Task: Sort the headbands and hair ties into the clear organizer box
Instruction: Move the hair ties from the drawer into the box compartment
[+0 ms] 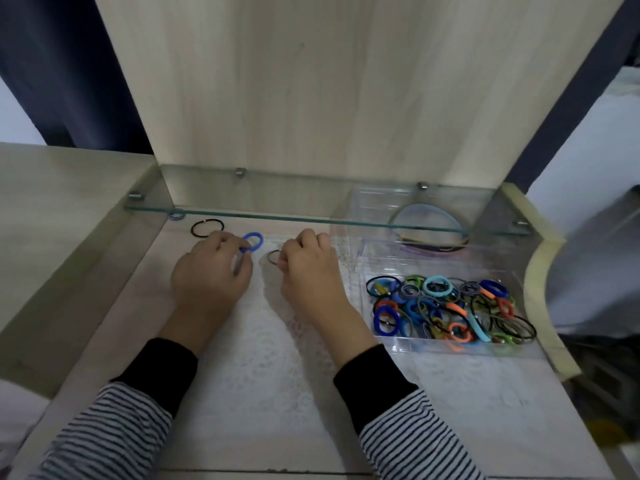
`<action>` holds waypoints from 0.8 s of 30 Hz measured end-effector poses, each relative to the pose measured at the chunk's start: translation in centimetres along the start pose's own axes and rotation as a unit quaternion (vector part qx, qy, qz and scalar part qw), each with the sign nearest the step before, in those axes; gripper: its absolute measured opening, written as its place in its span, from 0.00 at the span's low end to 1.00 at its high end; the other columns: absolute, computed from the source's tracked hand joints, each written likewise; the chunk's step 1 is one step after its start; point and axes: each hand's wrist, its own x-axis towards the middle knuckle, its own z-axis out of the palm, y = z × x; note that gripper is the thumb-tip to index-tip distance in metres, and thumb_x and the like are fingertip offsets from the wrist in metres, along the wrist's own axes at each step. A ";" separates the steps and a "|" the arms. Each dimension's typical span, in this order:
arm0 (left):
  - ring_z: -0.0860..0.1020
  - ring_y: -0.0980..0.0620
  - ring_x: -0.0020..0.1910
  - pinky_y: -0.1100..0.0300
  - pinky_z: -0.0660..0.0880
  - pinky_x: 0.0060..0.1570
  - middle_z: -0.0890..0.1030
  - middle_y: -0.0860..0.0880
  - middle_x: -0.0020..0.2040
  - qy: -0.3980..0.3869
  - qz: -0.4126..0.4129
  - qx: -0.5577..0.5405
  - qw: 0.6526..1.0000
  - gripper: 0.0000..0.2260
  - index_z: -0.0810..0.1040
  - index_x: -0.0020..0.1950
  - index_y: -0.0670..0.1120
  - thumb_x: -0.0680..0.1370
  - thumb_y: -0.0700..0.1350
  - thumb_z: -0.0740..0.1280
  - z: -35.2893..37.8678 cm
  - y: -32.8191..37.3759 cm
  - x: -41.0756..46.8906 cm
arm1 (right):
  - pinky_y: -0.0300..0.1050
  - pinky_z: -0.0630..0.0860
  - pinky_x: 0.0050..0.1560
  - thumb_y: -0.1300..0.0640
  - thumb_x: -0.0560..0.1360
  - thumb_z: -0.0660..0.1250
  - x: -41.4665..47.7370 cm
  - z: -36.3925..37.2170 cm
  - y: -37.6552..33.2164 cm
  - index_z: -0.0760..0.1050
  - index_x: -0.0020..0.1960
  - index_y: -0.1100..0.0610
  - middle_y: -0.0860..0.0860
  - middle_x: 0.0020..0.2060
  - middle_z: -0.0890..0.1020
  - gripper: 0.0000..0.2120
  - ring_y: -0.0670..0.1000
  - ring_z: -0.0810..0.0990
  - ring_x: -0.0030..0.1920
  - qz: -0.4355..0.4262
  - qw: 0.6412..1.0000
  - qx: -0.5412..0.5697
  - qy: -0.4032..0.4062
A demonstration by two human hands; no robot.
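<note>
Four hair ties lie outside the box. The left hand [211, 271] pinches a thick blue hair tie [252, 242] in curled fingers, and the right hand [308, 268] pinches a thin grey hair tie [273, 257]. A thin black hair tie [207, 227] lies just beyond the left hand, and a small striped hair tie [176, 213] sits under the glass shelf [311, 220]. The single clear organizer box [408, 344] stands to the right; its near compartment holds a tangle of blue, orange, green and black ties [446, 306], too many to count, and its far one holds curved headbands [429, 233].
</note>
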 end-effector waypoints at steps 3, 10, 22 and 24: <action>0.80 0.43 0.42 0.53 0.75 0.35 0.79 0.50 0.49 -0.010 0.011 -0.044 0.999 0.11 0.81 0.49 0.50 0.74 0.52 0.62 -0.2 2.5 -0.6 | 0.52 0.70 0.44 0.64 0.68 0.66 -1.0 -2.0 0.9 0.76 0.43 0.62 0.59 0.45 0.75 0.04 0.60 0.71 0.47 -0.014 0.999 0.013 0.032; 0.80 0.46 0.42 0.55 0.75 0.35 0.80 0.52 0.48 -0.007 0.031 -0.089 0.995 0.10 0.81 0.46 0.51 0.74 0.51 0.62 -0.7 8.1 -1.4 | 0.53 0.71 0.44 0.57 0.73 0.66 -2.7 -5.5 4.3 0.77 0.45 0.61 0.57 0.45 0.75 0.07 0.60 0.71 0.47 -0.008 0.996 -0.031 0.077; 0.78 0.51 0.40 0.60 0.67 0.34 0.80 0.55 0.46 -0.086 0.148 -0.129 0.977 0.05 0.82 0.46 0.53 0.74 0.50 0.67 -1.0 15.8 -2.8 | 0.55 0.72 0.45 0.59 0.73 0.63 -7.3 -10.4 13.0 0.77 0.44 0.62 0.58 0.44 0.76 0.06 0.60 0.71 0.46 0.082 0.990 -0.078 0.086; 0.78 0.51 0.42 0.59 0.64 0.37 0.80 0.57 0.48 -0.125 0.148 -0.121 0.974 0.04 0.82 0.47 0.54 0.75 0.50 0.68 -1.0 16.6 -2.7 | 0.55 0.71 0.46 0.59 0.74 0.64 -8.2 -11.2 14.8 0.77 0.45 0.62 0.58 0.45 0.77 0.06 0.60 0.71 0.47 0.109 0.986 -0.093 0.086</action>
